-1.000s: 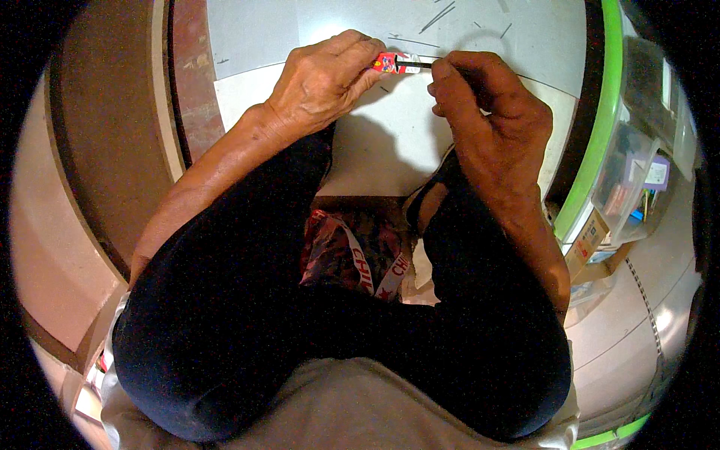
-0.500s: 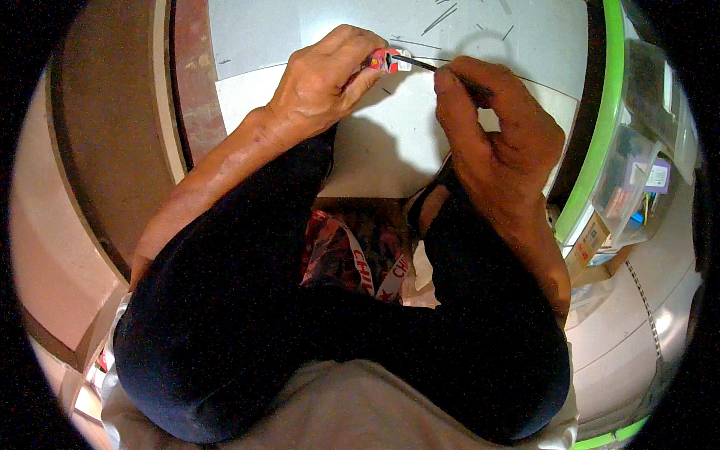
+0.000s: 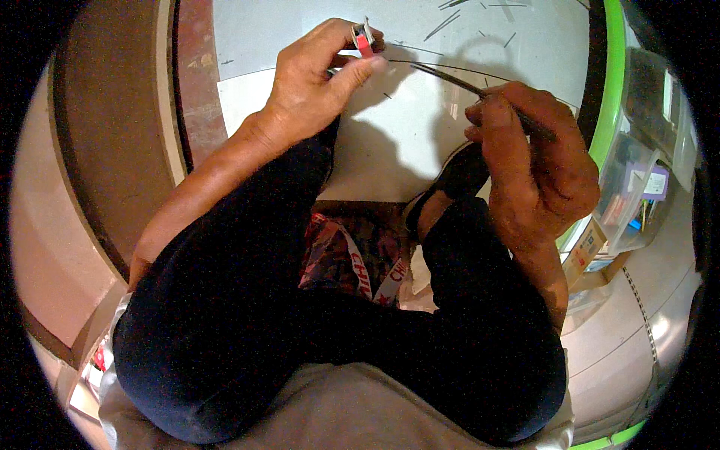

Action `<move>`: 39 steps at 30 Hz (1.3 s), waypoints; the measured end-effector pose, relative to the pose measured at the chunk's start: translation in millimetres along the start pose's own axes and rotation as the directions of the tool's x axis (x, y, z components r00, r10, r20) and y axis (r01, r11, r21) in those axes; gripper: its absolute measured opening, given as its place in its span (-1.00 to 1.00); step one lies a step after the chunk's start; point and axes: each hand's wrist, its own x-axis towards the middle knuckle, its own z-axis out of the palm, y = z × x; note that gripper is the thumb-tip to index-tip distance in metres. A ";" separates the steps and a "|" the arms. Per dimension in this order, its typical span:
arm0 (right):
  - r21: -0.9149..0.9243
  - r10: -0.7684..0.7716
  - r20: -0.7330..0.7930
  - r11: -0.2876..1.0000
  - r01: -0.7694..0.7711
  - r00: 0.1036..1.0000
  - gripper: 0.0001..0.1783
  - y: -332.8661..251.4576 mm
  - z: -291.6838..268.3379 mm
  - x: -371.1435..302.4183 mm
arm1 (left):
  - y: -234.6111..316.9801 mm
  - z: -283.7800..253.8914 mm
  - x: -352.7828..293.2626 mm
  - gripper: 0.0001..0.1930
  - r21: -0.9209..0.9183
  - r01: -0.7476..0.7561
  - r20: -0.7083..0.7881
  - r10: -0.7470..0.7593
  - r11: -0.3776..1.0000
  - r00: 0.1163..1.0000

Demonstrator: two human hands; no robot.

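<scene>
My left hand [image 3: 311, 84] pinches a small red and white piece [image 3: 364, 45] between thumb and fingers; its upper end shows a dark opening with a pale rim, and I cannot make out its kind. My right hand [image 3: 536, 161] is closed round dark, slim tweezers [image 3: 450, 79]. Their tips point left toward the piece and sit a little apart from each other, with a gap between them and my left thumb. Nothing visible is caught in the tips.
Several thin dark strips [image 3: 442, 24] lie scattered on the pale surface [image 3: 277, 41] beyond my hands. A dark shoe [image 3: 461, 176] is under my right forearm. Clear plastic bins [image 3: 637, 202] stand at the right behind a green edge [image 3: 611, 90]. Patterned fabric [image 3: 326, 251] lies between my legs.
The tweezers have drawn back from the small piece, as my right hand moved right and toward me. My left hand has tipped the piece upright and lifted it slightly farther away.
</scene>
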 end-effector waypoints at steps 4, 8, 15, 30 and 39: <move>0.020 -0.010 -0.017 1.000 0.010 1.000 -0.84 9.6 -0.5 0.4 | 10.7 3.4 -6.0 -0.81 0.069 0.040 0.077 -0.046 0.997 0.996; 0.057 -0.019 -0.004 0.998 0.019 1.000 -0.84 4.7 2.3 2.4 | -9.7 5.1 -8.3 -0.80 0.067 0.003 0.045 -0.006 0.998 0.999; -0.046 -0.003 0.070 0.999 0.006 0.998 -0.83 9.2 1.9 2.5 | -7.2 6.3 -7.0 -0.72 0.078 -0.043 0.115 0.034 0.996 0.993; -0.161 -0.081 0.108 0.982 0.098 0.991 -0.81 25.5 16.6 7.4 | -4.4 5.6 -2.5 -0.71 0.165 -0.280 0.109 0.265 0.946 0.958; -0.183 -0.166 0.226 0.961 0.209 0.960 -0.77 22.4 6.6 8.2 | -7.4 5.3 -7.4 -0.70 0.071 -0.111 0.111 0.103 0.991 0.989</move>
